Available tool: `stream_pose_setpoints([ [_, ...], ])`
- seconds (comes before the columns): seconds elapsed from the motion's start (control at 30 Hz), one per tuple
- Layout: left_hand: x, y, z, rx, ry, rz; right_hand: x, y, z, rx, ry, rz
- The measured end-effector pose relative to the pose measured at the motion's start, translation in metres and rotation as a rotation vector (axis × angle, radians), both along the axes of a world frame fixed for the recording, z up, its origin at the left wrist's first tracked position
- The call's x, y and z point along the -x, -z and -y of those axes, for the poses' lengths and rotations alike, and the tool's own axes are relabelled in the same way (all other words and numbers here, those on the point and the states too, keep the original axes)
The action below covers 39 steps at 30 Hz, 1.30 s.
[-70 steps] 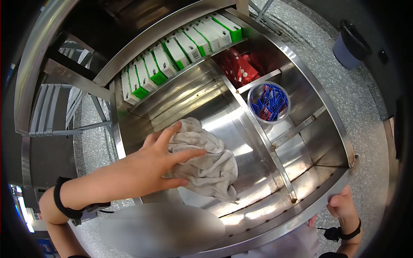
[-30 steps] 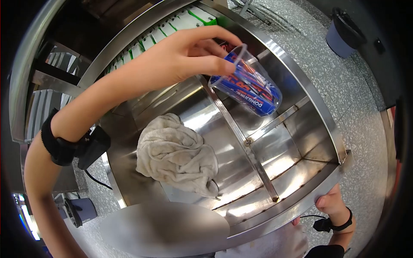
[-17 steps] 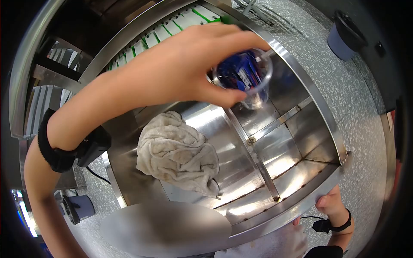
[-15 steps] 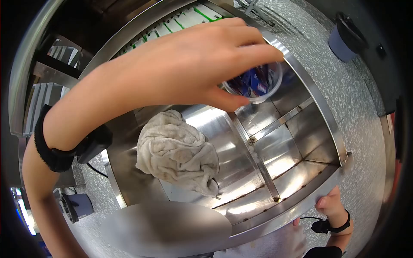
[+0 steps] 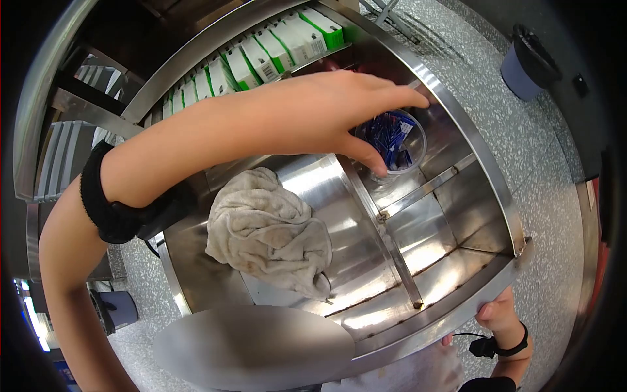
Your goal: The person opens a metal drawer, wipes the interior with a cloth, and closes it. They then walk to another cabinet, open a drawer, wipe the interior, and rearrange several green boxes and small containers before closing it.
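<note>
My left hand (image 5: pixel 366 108) reaches across a metal drawer (image 5: pixel 418 245) with its back up. Its thumb and fingers span the rim of a clear round plastic tub (image 5: pixel 418 151), which holds small blue packets (image 5: pixel 392 140); the hand hides part of the rim. The tub is inside the drawer's far right compartment. A crumpled greyish-white towel (image 5: pixel 268 228) lies in the wide compartment below my left forearm. At the drawer's front edge, my right hand (image 5: pixel 499 310) is closed on the metal; most of its fingers are hidden under the edge.
White-and-green boxes (image 5: pixel 261 59) stand in a row at the drawer's back. Metal dividers (image 5: pixel 385 251) split the drawer's right part. A blurred grey oval shape (image 5: pixel 255 349) covers the lower foreground. Bins stand on the speckled floor at right (image 5: pixel 522 72) and left (image 5: pixel 119 308).
My left hand and the tub have moved slightly toward me, and the tub looks lower. More of the boxes and blue packets shows. The towel and my right hand have hardly moved.
</note>
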<state>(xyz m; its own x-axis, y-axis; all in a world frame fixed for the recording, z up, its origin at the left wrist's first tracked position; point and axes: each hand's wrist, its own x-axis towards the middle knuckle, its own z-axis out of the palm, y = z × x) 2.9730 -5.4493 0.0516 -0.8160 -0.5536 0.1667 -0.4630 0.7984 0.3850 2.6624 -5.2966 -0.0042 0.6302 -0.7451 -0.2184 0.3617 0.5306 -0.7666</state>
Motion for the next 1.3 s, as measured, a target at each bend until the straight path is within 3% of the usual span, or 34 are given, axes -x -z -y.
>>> stream_pose_setpoints([
  [0.17,-0.024,-0.019,0.016,0.039,-0.110,0.079,-0.001,0.002,0.001,0.021,-0.014,-0.013],
  [0.27,-0.038,-0.020,0.022,0.189,-0.147,0.154,-0.002,0.002,0.001,0.032,-0.001,-0.043],
  [0.4,-0.045,-0.012,0.023,0.206,-0.186,0.255,-0.003,0.003,-0.001,0.008,0.019,-0.067],
  [0.6,-0.034,0.020,0.035,0.109,-0.154,0.192,-0.011,-0.012,-0.001,-0.141,0.060,-0.210],
  [0.73,-0.027,0.017,0.043,0.009,-0.125,0.356,-0.010,-0.010,-0.002,-0.128,0.079,-0.196],
  [0.83,-0.027,0.015,0.048,-0.062,-0.126,0.271,-0.010,-0.009,-0.002,-0.111,0.080,-0.204],
  [0.97,-0.040,0.003,0.047,0.122,-0.208,0.132,-0.010,-0.012,0.000,-0.128,0.066,-0.226],
  [1.07,-0.045,-0.001,0.045,0.027,-0.315,0.069,-0.008,-0.013,-0.001,-0.140,0.054,-0.233],
  [1.2,-0.044,0.009,0.046,-0.020,-0.258,-0.040,-0.008,-0.012,-0.002,-0.152,0.049,-0.233],
  [1.3,-0.040,0.015,0.045,-0.195,-0.331,-0.032,-0.006,-0.011,-0.002,-0.150,0.052,-0.238],
])
